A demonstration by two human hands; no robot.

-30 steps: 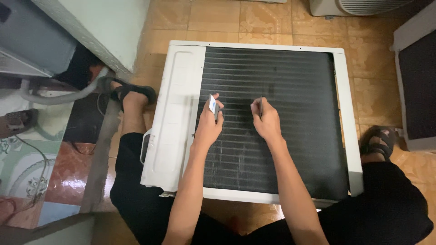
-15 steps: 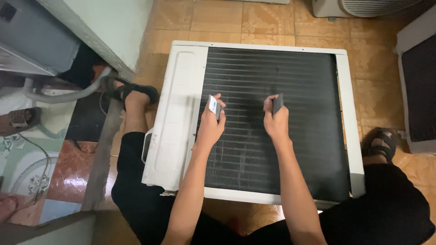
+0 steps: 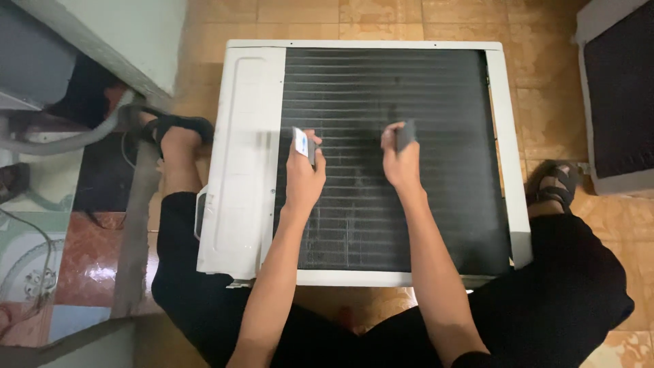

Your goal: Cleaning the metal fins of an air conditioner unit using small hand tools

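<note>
A person is squatting over a white, box-shaped air-conditioner unit that is lying flat on a floor of orange-brown tiles, its black finned coil panel facing up. The left hand is hovering over the left part of the fins, its fingers pinching a small flat white card-like piece with a blue mark, which is standing upright above the knuckles. The right hand is sitting near the middle of the coil, well apart from the left, fingers closed around a small dark grey block that is sticking up from the grip; whether the block is touching the fins cannot be told. Both forearms are reaching in from the bottom edge, between knees in black trousers. A foot in a black strap sandal is resting just beside the unit's right edge, and another sandalled foot is sitting by its left side. A second unit with a dark panel is lying at the right, and a grey hose is curving across the left
</note>
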